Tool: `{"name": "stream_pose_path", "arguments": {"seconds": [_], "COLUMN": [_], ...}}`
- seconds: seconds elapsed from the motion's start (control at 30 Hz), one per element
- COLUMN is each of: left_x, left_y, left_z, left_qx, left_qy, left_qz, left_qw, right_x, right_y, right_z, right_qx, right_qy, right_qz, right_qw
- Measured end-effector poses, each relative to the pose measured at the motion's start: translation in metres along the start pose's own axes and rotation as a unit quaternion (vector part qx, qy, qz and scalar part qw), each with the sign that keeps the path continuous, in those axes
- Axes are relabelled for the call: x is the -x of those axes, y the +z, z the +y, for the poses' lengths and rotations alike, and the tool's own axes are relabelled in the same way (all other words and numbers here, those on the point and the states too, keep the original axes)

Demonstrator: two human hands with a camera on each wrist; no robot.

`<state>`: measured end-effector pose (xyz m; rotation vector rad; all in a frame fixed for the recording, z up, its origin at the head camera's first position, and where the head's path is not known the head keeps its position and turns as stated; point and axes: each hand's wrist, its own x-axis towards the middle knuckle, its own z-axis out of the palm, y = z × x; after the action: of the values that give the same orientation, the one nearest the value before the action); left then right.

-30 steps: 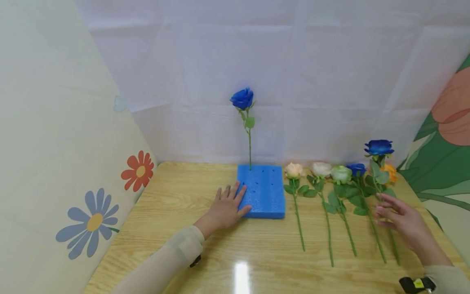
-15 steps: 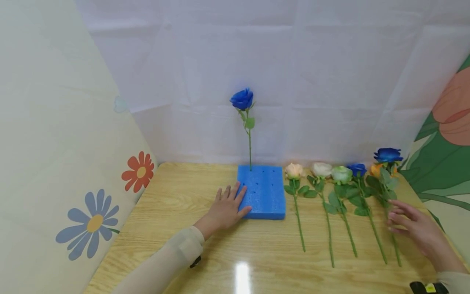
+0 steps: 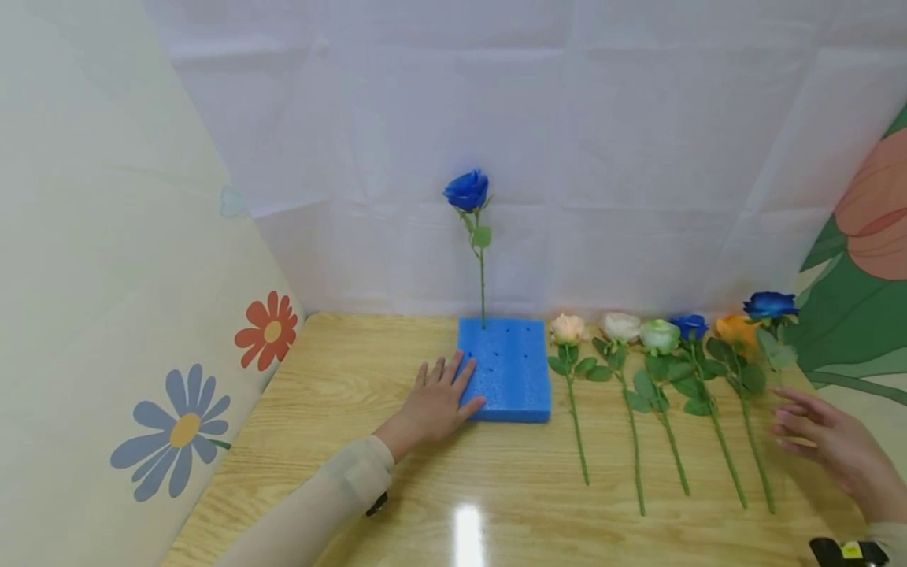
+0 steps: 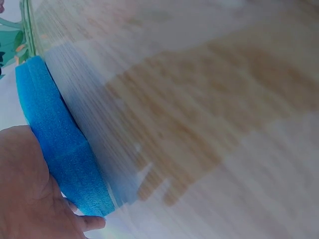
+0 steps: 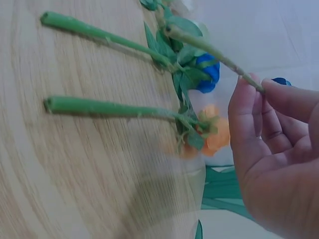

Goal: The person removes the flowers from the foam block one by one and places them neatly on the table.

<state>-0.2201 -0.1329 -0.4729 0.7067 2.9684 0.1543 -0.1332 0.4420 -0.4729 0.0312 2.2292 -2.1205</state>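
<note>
My right hand pinches the green stem of a blue rose between thumb and fingertips, at the right end of a row of roses. In the right wrist view that stem's cut end points away from the hand, over the wood. My left hand lies with fingers spread on the left front part of a blue foam block. Small dark holes dot the block's top. Another blue rose stands upright in its back left part.
Lying side by side right of the block are a peach rose, a pinkish-white rose, a green-white rose, a blue rose and an orange rose. A white cloth hangs behind the wooden table.
My right hand has moved right and slightly down with the blue rose, past the orange rose, which now shows uncovered. The left hand stays on the block.
</note>
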Motion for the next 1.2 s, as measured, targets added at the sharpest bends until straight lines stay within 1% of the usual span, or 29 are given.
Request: {"name": "stream_pose_path", "arguments": {"seconds": [0.17,0.33,0.4,0.43,0.57,0.67,0.83,1.0,1.07,1.2], "left_x": [-0.001,-0.001,-0.001,-0.001,-0.001,-0.001,-0.001,-0.002,-0.002,-0.002], "left_y": [0.000,0.002,0.002,0.002,0.002,0.002,0.002,0.002,0.002,0.002], "left_z": [0.001,0.000,0.000,0.000,0.000,-0.001,-0.001,-0.001,-0.001,0.000], "left_qx": [-0.004,-0.004,-0.003,-0.002,-0.003,-0.004,-0.006,-0.010,-0.010,-0.010], "left_qy": [-0.008,-0.010,-0.010,-0.010,-0.008,-0.007,-0.010,-0.011,-0.011,-0.010], "left_qz": [-0.007,-0.007,-0.007,-0.007,-0.006,-0.008,-0.009,-0.010,-0.010,-0.012], "left_qw": [0.9999,0.9999,0.9999,0.9999,0.9999,0.9999,0.9999,0.9998,0.9998,0.9998], "right_x": [0.000,-0.002,-0.003,-0.004,-0.006,-0.007,-0.009,-0.015,-0.018,-0.024], "right_y": [-0.006,-0.012,-0.014,-0.016,-0.023,-0.029,-0.036,-0.036,-0.035,-0.035], "right_z": [0.000,0.001,0.002,0.003,0.006,0.010,0.016,0.015,0.016,0.017], "right_qx": [0.003,0.026,0.055,0.059,0.139,0.162,0.128,0.161,0.175,0.179], "right_qy": [0.013,0.029,0.040,0.048,0.081,0.096,0.108,0.139,0.149,0.174], "right_qz": [0.015,0.031,0.038,0.042,0.051,0.052,0.058,0.056,0.047,0.031], "right_qw": [1.000,0.999,0.997,0.996,0.986,0.981,0.984,0.975,0.972,0.968]}}
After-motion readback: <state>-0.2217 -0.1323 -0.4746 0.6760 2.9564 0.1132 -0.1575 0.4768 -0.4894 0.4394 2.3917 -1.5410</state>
